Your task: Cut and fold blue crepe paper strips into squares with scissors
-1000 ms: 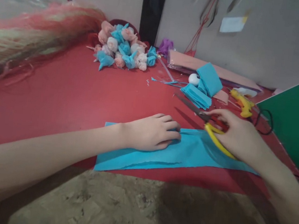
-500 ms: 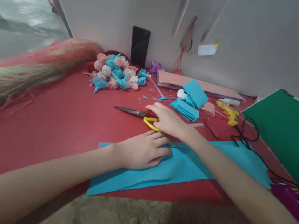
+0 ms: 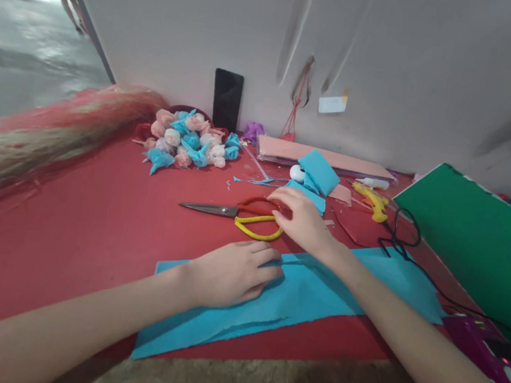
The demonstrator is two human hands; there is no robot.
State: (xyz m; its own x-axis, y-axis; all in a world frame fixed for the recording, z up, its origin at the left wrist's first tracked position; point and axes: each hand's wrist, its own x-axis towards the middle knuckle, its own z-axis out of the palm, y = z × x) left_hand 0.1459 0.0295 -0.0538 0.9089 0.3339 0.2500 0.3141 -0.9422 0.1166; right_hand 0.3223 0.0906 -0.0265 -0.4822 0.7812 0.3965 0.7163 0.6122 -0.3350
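Note:
A long folded strip of blue crepe paper (image 3: 313, 290) lies along the near edge of the red table. My left hand (image 3: 233, 274) rests palm down on it, fingers stretched out and slightly bent. Just beyond, a pair of scissors (image 3: 229, 212) lies on the table with its blades to the left; one handle loop is red, the other yellow. My right hand (image 3: 302, 220) hovers at the right end of the loops, thumb and fingers apart. Its fingertips are at the handles without gripping them. Behind that hand is a stack of cut blue paper pieces (image 3: 320, 172).
Several pink, white and blue paper flowers (image 3: 188, 140) are heaped at the back left, near a black phone (image 3: 227, 99) leaning on the wall. A yellow glue gun (image 3: 372, 201) with a black cord and a green board (image 3: 472, 236) are at right. Red netting (image 3: 87, 109) lies left.
My right hand has loosened from the scissors and drawn back to the right, uncovering both handle loops. My left hand stays on the blue paper. The camera view has shifted slightly.

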